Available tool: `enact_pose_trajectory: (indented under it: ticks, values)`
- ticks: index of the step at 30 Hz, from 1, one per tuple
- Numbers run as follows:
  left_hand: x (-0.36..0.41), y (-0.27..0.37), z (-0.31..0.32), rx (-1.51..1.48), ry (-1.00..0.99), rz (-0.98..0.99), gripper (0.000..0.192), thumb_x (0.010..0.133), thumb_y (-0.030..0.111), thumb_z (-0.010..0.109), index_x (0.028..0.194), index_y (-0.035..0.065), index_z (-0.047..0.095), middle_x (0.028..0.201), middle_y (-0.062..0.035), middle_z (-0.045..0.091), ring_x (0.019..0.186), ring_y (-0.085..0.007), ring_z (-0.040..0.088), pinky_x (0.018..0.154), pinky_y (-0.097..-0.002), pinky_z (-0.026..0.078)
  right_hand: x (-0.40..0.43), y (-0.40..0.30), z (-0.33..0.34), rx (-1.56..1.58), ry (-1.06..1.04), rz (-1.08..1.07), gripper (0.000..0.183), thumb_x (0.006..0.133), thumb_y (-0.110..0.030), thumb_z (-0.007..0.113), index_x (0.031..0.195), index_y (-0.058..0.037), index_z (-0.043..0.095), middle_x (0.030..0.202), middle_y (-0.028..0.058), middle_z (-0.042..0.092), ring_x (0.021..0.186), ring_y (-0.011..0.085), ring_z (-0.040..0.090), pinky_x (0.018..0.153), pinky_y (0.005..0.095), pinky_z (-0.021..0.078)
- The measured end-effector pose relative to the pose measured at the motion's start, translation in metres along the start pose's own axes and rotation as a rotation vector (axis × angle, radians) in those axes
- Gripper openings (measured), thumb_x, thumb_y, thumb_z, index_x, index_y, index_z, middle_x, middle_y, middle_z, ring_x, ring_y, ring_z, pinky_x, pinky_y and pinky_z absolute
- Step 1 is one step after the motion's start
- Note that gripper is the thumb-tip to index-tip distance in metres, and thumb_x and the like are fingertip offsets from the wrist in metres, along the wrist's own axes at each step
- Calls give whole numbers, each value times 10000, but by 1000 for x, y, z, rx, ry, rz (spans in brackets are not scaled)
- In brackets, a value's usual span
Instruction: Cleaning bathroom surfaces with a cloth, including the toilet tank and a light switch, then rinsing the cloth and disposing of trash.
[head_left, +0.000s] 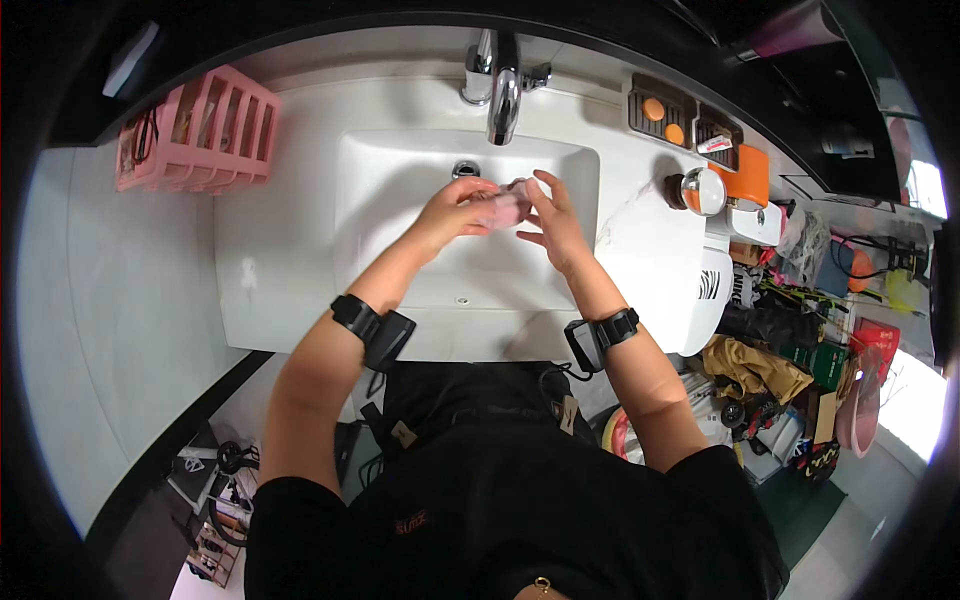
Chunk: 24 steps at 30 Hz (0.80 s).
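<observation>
Over the white sink basin (465, 262), my left hand (457, 210) has its fingers around a small, soft-looking pink item (505, 211), perhaps a cloth. My right hand (556, 217) is at the item's right side, its thumb near the upper edge and its other fingers spread; whether it grips the item is unclear. Behind the hands, the chrome faucet (504, 97) reaches over the basin. A round metal drain (466, 169) shows just above my left hand.
A pink plastic basket (225, 131) stands at the counter's back left. At the back right are dark soap trays (660, 112) with orange discs, a clear globe-like object (703, 191) and an orange container (750, 176). A white toilet (709, 300) adjoins the counter's right side.
</observation>
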<state>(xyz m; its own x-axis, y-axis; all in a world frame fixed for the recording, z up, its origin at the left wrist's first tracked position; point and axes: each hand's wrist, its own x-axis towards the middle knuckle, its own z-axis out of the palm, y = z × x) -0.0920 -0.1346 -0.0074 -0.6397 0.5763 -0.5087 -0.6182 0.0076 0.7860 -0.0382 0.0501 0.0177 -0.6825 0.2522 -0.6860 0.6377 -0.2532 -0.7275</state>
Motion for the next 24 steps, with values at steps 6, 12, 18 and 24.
enact_pose_trajectory:
  ticks: [6,12,18,24]
  values:
    - [14,-14,33,312,-14,531,459,751,11,725,1189,49,595,1257,-71,571,1158,-186,556,1012,-326,434,41,18,-23,83,14,-406,512,839,-29,703,1313,-72,516,1066,54,602,852,120,582,688,241,503]
    - [16,3,38,452,425,636,515,805,57,697,1300,106,562,1448,-82,446,1387,-250,390,1091,-393,384,64,-26,-13,-275,459,-1053,552,811,-69,713,1336,-53,544,1336,222,507,1202,318,540,979,375,457]
    - [19,-15,23,76,629,385,359,849,55,628,1207,88,630,1251,-53,603,1111,-217,565,914,-321,477,98,-15,15,-873,712,-1016,561,735,-162,798,1259,-55,630,1459,268,399,1291,427,451,1052,443,414]
    - [5,-27,-2,-134,662,251,335,859,62,620,1193,60,633,1183,-54,637,1015,-163,603,866,-295,475,92,-9,70,-977,461,-892,378,729,-91,724,1106,-78,692,1186,159,623,1143,338,583,878,408,532]
